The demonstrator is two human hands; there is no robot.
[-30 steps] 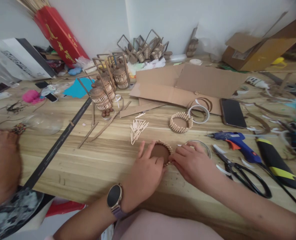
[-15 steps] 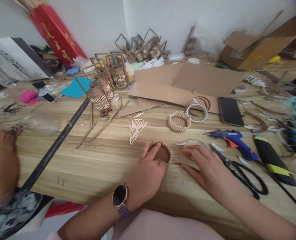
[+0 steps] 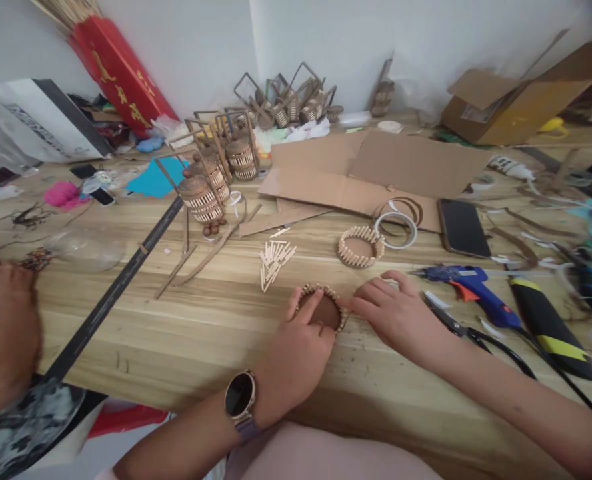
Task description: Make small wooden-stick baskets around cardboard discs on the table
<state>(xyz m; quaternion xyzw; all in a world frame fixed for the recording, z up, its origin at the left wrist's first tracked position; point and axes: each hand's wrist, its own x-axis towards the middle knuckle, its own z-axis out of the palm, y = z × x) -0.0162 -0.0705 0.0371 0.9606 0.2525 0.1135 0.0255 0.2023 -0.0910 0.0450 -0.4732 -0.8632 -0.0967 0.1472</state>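
Note:
A small brown round piece ringed with short wooden sticks [image 3: 327, 305] lies on the wooden table [image 3: 186, 320] in front of me. My left hand [image 3: 296, 350], with a watch on its wrist, rests on the piece with fingers pressing its top. My right hand [image 3: 393, 313] lies flat just right of it, fingers stretched out, fingertips touching the ring's right edge. A second stick ring [image 3: 361, 246] sits beyond, and a loose pile of short sticks [image 3: 275, 260] lies to the upper left.
A blue glue gun [image 3: 469, 287], black scissors [image 3: 481, 333], a phone [image 3: 463, 227] and a tape ring [image 3: 397, 228] lie to the right. Flat cardboard [image 3: 366, 170] and finished stick lanterns [image 3: 211, 180] stand behind. Another person's hand [image 3: 1, 327] rests at the left edge.
My right hand drew away from the ring to the right, then came back and now touches its right edge. My left hand stayed on the piece.

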